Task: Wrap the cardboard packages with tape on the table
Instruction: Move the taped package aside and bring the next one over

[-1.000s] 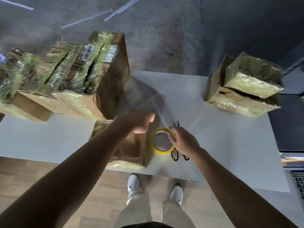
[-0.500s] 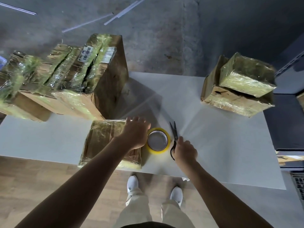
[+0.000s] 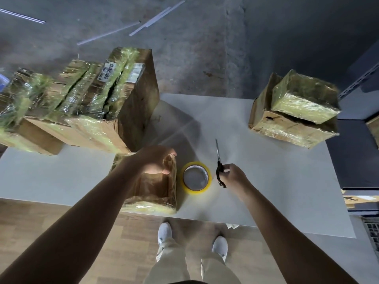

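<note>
1. Head view, near edge: a small package, cardboard under glossy tape, is sitting on the table at its front edge. The left forearm is covering much of the package's top face.
2. Head view, left hand: it is gripping the far upper edge of the small package, fingers curled over it. The fingertips are hidden behind the edge.
3. Head view, tape roll: the yellow roll is lying flat on the table just right of the small package, between the two hands. Neither hand is touching it.
4. Head view, right hand: it is holding the scissors by the black handles, fingers curled round them. The blades are pressed together and pointing away from the person. The palm is partly hiding the handles. Whether the scissors are resting on the table cannot be told.
5. Head view, far left: a stack of taped packages is standing on the table, cut off by the frame edge and blurred.
6. Head view, far right: two taped packages are sitting one on the other.
7. Head view, bottom: white shoes are showing below the table edge.
</note>
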The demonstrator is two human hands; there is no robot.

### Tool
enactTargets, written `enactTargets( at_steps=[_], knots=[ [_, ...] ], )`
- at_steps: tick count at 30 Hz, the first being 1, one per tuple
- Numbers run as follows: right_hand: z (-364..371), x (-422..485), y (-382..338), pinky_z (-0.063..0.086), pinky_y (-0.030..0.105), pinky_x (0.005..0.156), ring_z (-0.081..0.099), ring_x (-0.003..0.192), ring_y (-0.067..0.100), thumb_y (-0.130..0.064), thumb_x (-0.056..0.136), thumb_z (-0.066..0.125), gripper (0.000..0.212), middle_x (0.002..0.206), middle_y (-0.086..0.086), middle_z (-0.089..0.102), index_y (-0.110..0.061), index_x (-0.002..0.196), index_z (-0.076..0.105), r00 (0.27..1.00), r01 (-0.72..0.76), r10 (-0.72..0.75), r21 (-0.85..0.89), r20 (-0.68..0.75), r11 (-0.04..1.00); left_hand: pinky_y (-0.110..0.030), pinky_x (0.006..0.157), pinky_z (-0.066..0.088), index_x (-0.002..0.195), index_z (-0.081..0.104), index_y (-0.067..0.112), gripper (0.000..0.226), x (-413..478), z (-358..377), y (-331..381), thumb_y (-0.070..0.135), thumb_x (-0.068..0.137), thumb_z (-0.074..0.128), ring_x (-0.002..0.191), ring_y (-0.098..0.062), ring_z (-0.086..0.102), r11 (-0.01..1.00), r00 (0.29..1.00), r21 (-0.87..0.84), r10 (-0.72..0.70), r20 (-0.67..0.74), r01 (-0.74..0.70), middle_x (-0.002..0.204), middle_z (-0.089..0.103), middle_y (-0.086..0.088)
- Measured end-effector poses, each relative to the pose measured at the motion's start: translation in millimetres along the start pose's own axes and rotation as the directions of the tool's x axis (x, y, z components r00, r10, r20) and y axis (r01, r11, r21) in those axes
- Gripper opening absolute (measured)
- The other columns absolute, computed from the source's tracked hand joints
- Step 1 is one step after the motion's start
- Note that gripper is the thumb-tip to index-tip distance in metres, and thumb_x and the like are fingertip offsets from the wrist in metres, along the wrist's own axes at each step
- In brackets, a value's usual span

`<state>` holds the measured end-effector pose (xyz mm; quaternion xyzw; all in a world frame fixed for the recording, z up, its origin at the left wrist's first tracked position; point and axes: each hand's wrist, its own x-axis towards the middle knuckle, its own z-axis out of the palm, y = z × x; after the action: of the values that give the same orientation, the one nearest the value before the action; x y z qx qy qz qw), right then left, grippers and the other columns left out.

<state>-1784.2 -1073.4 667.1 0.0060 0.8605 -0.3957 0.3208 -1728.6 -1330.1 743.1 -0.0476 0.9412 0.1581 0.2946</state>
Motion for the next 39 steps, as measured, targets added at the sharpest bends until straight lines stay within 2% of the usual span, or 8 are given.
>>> enactTargets(
  at_steps=[3, 6, 9, 13, 19, 26, 34, 39],
  knots=[
    [6, 2, -6, 0.040, 0.028, 0.059, 0.054, 0.064, 0.018, -0.042, 0.082, 0.072, 0.030, 0.066, -0.002, 0.058, -0.018, 0.078, 0.053, 1.000, 0.025, -0.024, -0.113, 0.012, 0.993, -0.030, 0.090, 0.044, 0.133, 0.050, 0.027, 0.065, -1, 3, 1, 0.030, 0.076, 0.079, 0.117, -0.019, 0.055, 1.000, 0.999, -0.001, 0.013, -0.047, -0.013, 0.131, 0.058, 0.002],
    [22, 4, -13, 0.039, 0.029, 0.066, 0.059, 0.090, 0.021, -0.052, 0.075, 0.074, 0.050, 0.092, -0.004, 0.060, -0.018, 0.103, 0.051, 0.999, -0.019, 0.028, -0.354, 0.020, 0.935, -0.028, 0.083, 0.043, 0.126, 0.053, 0.029, 0.059, -6, 1, 5, 0.030, 0.073, 0.080, 0.110, -0.018, 0.057, 1.000, 0.997, 0.017, 0.026, -0.078, -0.025, 0.123, 0.062, 0.005],
    [32, 5, -25, 0.039, 0.028, 0.070, 0.060, 0.102, 0.028, -0.034, 0.089, 0.061, 0.030, 0.108, 0.004, 0.063, -0.016, 0.112, 0.051, 0.998, -0.060, 0.047, -0.509, -0.037, 0.859, -0.031, 0.081, 0.046, 0.118, 0.053, 0.028, 0.053, -12, -3, 9, 0.033, 0.072, 0.079, 0.103, -0.019, 0.057, 1.000, 0.997, -0.010, 0.025, -0.073, -0.026, 0.114, 0.064, 0.004],
    [18, 3, -15, 0.045, 0.032, 0.069, 0.060, 0.094, 0.033, -0.021, 0.087, 0.058, 0.016, 0.100, 0.010, 0.066, -0.014, 0.100, 0.052, 0.990, -0.009, -0.039, -0.333, -0.138, 0.943, -0.037, 0.079, 0.047, 0.110, 0.049, 0.024, 0.052, -25, -8, 23, 0.034, 0.070, 0.081, 0.097, -0.020, 0.051, 0.997, 0.962, 0.009, 0.079, -0.261, -0.080, 0.104, 0.058, 0.003],
    [-30, -1, -12, 0.041, 0.034, 0.063, 0.052, 0.075, 0.027, -0.027, 0.089, 0.064, 0.020, 0.081, 0.001, 0.060, -0.018, 0.090, 0.047, 0.908, 0.177, -0.208, -0.117, -0.363, 0.977, -0.049, 0.075, 0.051, 0.097, 0.057, 0.022, 0.044, -28, 5, 60, 0.014, 0.063, 0.083, 0.096, -0.029, 0.051, 0.954, 0.779, 0.249, 0.283, -0.560, -0.167, 0.108, 0.053, -0.004],
    [-30, -2, 9, 0.034, 0.029, 0.065, 0.052, 0.079, 0.023, -0.018, 0.088, 0.065, 0.021, 0.082, -0.002, 0.057, -0.023, 0.087, 0.045, 0.814, 0.269, -0.241, -0.025, -0.529, 0.963, -0.045, 0.076, 0.053, 0.102, 0.051, 0.025, 0.049, -14, 28, 63, 0.022, 0.064, 0.081, 0.102, -0.032, 0.052, 0.974, 0.852, 0.147, 0.222, -0.474, -0.171, 0.118, 0.046, -0.008],
    [-25, -6, 22, 0.039, 0.027, 0.073, 0.054, 0.088, 0.021, -0.010, 0.083, 0.069, 0.028, 0.094, 0.000, 0.058, -0.022, 0.095, 0.046, 0.848, 0.254, -0.163, 0.118, -0.504, 0.960, -0.033, 0.084, 0.045, 0.114, 0.053, 0.025, 0.060, -22, -7, 99, 0.066, 0.073, 0.067, 0.105, -0.023, 0.054, 0.978, 0.978, 0.183, 0.133, -0.161, -0.103, 0.120, 0.043, -0.002],
    [-28, -8, 24, 0.036, 0.025, 0.071, 0.055, 0.087, 0.023, -0.011, 0.083, 0.069, 0.025, 0.094, 0.002, 0.059, -0.017, 0.098, 0.050, 0.832, 0.250, -0.164, 0.094, -0.531, 0.964, -0.038, 0.093, 0.041, 0.130, 0.047, 0.013, 0.075, 28, -22, 142, 0.063, 0.077, 0.065, 0.117, -0.026, 0.046, 0.980, 0.959, 0.141, 0.172, -0.223, -0.143, 0.124, 0.050, -0.008]
  ],
)
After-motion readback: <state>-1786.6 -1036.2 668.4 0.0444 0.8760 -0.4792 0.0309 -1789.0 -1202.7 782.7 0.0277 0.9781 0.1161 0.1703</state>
